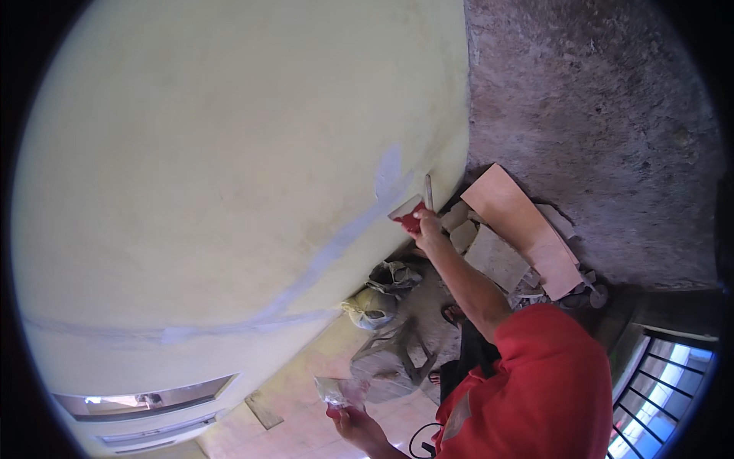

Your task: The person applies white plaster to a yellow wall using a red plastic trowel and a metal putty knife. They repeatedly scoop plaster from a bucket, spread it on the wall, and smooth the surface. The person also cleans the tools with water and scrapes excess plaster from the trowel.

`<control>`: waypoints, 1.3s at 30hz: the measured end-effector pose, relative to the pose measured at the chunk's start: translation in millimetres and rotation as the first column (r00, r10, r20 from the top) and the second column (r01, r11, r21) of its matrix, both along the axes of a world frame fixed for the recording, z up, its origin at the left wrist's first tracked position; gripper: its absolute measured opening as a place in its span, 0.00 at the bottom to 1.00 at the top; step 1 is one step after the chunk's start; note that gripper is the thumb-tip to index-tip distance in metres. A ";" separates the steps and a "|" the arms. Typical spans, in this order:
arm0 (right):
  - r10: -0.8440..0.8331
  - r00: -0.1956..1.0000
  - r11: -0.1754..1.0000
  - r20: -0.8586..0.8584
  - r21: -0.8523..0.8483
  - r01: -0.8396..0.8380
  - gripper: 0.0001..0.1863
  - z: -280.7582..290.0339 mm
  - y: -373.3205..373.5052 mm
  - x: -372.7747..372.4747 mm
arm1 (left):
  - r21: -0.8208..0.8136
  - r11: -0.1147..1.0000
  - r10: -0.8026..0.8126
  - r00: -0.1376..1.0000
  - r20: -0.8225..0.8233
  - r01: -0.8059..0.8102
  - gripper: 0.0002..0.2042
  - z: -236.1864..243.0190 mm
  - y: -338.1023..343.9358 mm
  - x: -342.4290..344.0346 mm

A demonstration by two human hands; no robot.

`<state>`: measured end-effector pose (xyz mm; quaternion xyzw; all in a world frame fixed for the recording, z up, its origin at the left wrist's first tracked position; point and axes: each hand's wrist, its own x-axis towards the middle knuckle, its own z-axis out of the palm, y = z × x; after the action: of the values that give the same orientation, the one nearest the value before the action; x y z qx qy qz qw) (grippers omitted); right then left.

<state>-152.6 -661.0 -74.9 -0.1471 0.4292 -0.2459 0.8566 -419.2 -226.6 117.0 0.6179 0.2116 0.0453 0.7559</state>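
My right hand (429, 224), at the end of an outstretched bare arm, is closed round a red-handled putty knife (410, 213). Its wide blade is at the cream wall (229, 153), beside a bluish-white band of filler (332, 251); whether the blade touches the wall I cannot tell. A thin grey strip (428, 191) stands up just beyond that hand, and I cannot make out whether it is held. Lower down, my left hand (358, 430) grips a second red-handled putty knife (334, 410), with whitish filler on its blade (333, 391).
Broken slabs (495, 258) and a tan board (524, 222) lie against the rough grey wall (581, 130) at right. Below the corner are a dark bag (394, 275), a tied bag (371, 309) and a dusty stool (382, 369). A barred window (661, 394) is at lower right.
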 end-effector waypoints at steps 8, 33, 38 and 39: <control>-0.020 1.000 1.000 -0.013 0.007 0.020 0.07 9.3 -19.7 81.0 | -0.081 0.995 0.069 0.995 0.069 -0.063 0.27 -18.6 29.5 -19.4; -0.057 0.994 0.889 0.094 -0.449 0.093 0.17 463.1 -198.9 89.7 | -0.345 0.931 -0.039 0.970 0.242 0.123 0.33 -19.9 10.6 24.8; -0.010 0.946 0.677 0.325 -0.693 0.245 0.15 506.9 -190.6 43.4 | -0.332 0.940 -0.002 0.978 0.211 0.074 0.34 -21.3 18.0 25.0; 0.013 0.930 0.599 0.366 -0.748 0.286 0.15 498.3 -195.0 20.9 | -0.331 0.940 -0.016 0.978 0.210 0.086 0.34 -23.0 19.4 26.2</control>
<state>-131.7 -856.0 423.3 -0.4318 0.1344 -0.4967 0.7408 -393.0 -207.2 94.0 0.4764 0.1213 0.0517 0.8693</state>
